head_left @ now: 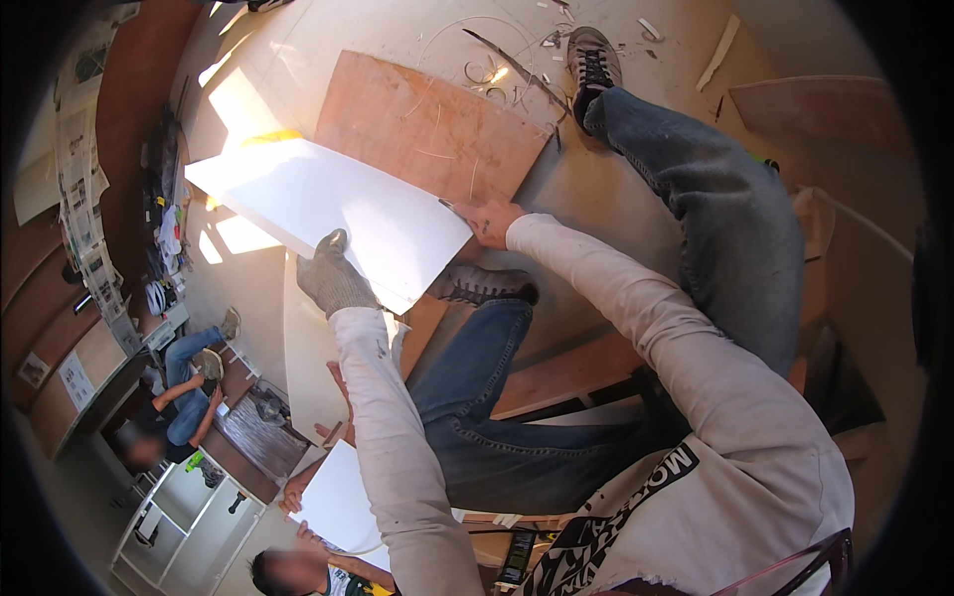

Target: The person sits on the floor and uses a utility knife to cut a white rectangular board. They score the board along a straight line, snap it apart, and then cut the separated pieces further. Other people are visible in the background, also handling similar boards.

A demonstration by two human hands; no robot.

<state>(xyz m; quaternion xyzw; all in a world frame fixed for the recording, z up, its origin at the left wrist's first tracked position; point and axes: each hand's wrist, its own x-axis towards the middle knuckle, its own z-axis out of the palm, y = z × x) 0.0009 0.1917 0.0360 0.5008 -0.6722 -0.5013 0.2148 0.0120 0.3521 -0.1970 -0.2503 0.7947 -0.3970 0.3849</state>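
Note:
A white rectangular panel (338, 194) is held slanted in front of me. My left hand (336, 275), in a grey knit glove, grips its near long edge, with the thumb on the upper face and the fingers out of sight. At the panel's right end is my right hand (490, 221), bare, its fingers closed around a small thin tool (447, 205) whose dark tip touches the panel's edge. Most of that tool is hidden by the fingers, so its kind is unclear. Beyond the panel, a worn reddish-brown board (427, 124) lies on the floor.
Thin curled strips (487, 74) and a long dark strip (517, 70) litter the far floor. My shoes (594, 60) flank the board. At lower left, one person (184, 387) sits working; another, nearer, holds a white panel (341, 497). A white shelf frame (189, 521) stands behind them.

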